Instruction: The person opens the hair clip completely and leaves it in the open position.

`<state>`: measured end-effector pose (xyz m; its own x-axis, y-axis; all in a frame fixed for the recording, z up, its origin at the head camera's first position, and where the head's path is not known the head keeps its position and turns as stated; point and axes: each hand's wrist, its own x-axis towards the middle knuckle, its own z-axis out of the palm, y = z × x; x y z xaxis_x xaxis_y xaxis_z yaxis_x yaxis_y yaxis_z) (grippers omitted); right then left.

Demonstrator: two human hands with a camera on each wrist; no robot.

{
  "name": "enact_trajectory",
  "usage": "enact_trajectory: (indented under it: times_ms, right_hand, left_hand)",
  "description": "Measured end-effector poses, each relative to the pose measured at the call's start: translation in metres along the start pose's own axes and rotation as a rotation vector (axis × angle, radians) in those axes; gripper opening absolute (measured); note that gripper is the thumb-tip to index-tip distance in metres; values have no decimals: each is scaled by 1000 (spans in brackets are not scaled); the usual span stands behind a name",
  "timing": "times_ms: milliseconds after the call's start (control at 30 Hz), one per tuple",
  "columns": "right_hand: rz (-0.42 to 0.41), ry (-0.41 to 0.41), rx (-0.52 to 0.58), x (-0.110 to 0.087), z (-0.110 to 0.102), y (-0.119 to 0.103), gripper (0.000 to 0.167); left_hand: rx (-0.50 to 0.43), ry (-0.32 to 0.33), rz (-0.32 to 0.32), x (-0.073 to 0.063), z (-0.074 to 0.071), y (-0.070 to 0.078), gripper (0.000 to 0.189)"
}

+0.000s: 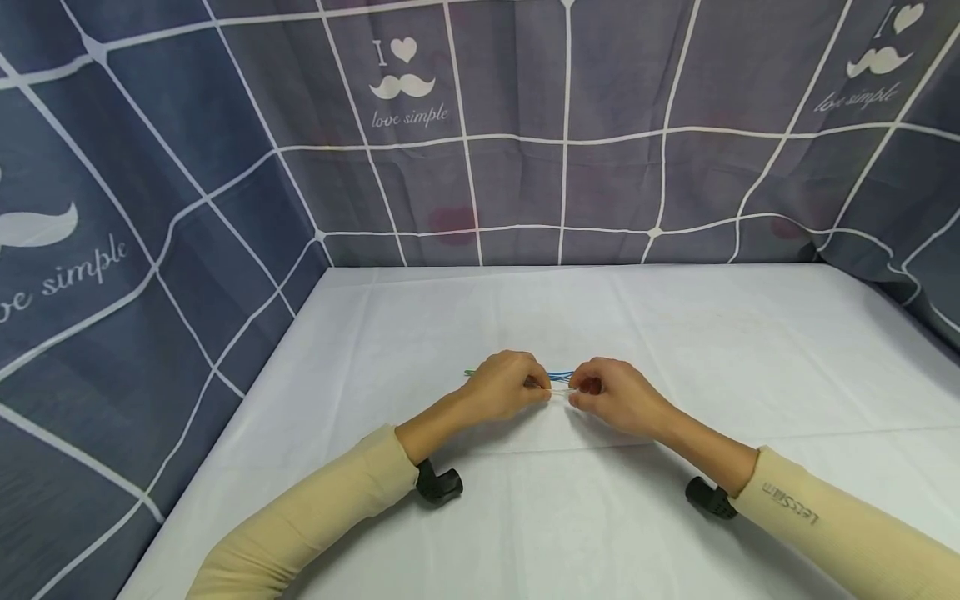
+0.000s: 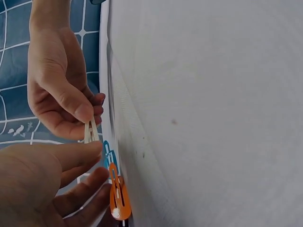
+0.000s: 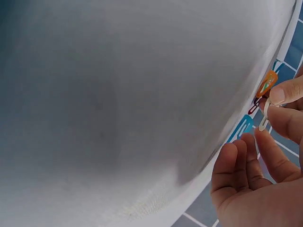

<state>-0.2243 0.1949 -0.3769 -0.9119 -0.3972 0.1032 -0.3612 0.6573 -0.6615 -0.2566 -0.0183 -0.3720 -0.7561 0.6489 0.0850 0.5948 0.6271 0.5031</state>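
Both hands meet over the white-covered table and share a thin white snap hair clip (image 2: 91, 132). My left hand (image 1: 510, 385) pinches one end between thumb and forefinger. The other end sits between the thumb and fingers of my right hand (image 1: 611, 392). The clip has a slit frame, seen in both wrist views. An orange snap hair clip (image 2: 120, 197) and a blue one (image 3: 241, 127) lie on the cloth behind the fingers. A small dark red clip (image 3: 253, 109) shows between them, partly hidden. A green tip (image 1: 469, 372) pokes out beyond the left hand.
White cloth covers the table (image 1: 480, 517). A dark grey checked curtain (image 1: 517, 192) with white lines hangs along the back and both sides. Black wrist cameras, left (image 1: 439, 485) and right (image 1: 711, 498), sit under the forearms near the cloth.
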Motion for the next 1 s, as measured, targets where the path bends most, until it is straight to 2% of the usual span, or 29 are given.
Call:
enact_trajectory:
  times_ms: [500, 1000]
  right_hand:
    - [20, -1, -41, 1, 5, -3, 8]
    - [47, -16, -67, 0, 5, -2, 9]
  left_hand:
    - [4, -49, -38, 0, 2, -1, 6]
    - [19, -46, -54, 1, 5, -2, 7]
